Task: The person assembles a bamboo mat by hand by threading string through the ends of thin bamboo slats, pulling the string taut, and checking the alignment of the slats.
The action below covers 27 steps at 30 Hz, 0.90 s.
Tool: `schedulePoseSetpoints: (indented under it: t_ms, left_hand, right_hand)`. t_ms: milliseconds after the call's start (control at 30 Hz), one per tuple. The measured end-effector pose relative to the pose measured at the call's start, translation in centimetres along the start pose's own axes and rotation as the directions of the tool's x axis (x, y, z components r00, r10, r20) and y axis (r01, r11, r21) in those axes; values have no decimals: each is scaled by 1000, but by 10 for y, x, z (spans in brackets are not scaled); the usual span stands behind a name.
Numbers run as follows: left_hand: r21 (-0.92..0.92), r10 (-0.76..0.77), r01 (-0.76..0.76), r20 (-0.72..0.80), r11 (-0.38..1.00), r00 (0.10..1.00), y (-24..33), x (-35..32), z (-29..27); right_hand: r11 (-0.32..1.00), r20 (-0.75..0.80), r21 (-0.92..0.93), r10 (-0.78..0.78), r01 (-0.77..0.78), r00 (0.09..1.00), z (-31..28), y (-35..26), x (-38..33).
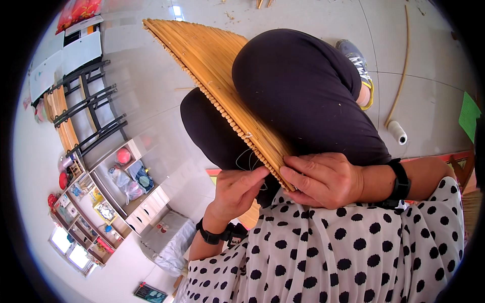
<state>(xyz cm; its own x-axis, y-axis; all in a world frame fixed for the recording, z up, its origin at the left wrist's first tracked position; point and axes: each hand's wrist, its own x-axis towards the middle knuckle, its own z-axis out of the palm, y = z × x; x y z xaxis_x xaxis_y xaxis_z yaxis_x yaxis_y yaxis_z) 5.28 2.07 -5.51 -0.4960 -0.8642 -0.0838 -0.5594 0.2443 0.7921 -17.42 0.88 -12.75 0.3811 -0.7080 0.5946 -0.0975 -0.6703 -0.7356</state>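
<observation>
A long mat of thin yellow-brown stalks [217, 65] slants across my lap, its row of round cut ends facing left. My right hand [323, 179] grips the near corner, fingers over the top face and the rest out of sight. Against the edge of cut ends, my left hand [237, 192] is closed in a pinch. A thin pale thread [246, 157] loops out beside its fingertips and seems to run into them, though the exact hold is partly hidden. Both wrists wear black bands.
My dark-trousered knees [298, 86] prop the mat. On the tiled floor at the right lie a white thread spool [397, 132] and a long thin cane [404, 65]. Leftward stand a shelf unit [96, 207], black metal frames [91, 111] and a covered box [172, 240].
</observation>
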Motion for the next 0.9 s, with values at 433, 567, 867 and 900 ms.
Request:
schedulePoseSetpoints:
  t_ms: [433,567,867,900]
  left_hand:
    - [44,-184,186,-38,982,982,11,7,5]
    - [-72,-420,417,-24,906,907,25,12,8]
    - [-308,-718,677,-27,668,696,28,19,-11]
    - [-357,-726,665,-56,656,686,31,26,-10]
  right_hand:
    - [1000,12,22,0,0,1000,1,2,-1]
    - [1000,21,12,-5,5,1000,1,2,0]
    - [994,99,99,29,-39,995,-1,2,4]
    - [993,109,112,27,-40,994,0,2,5]
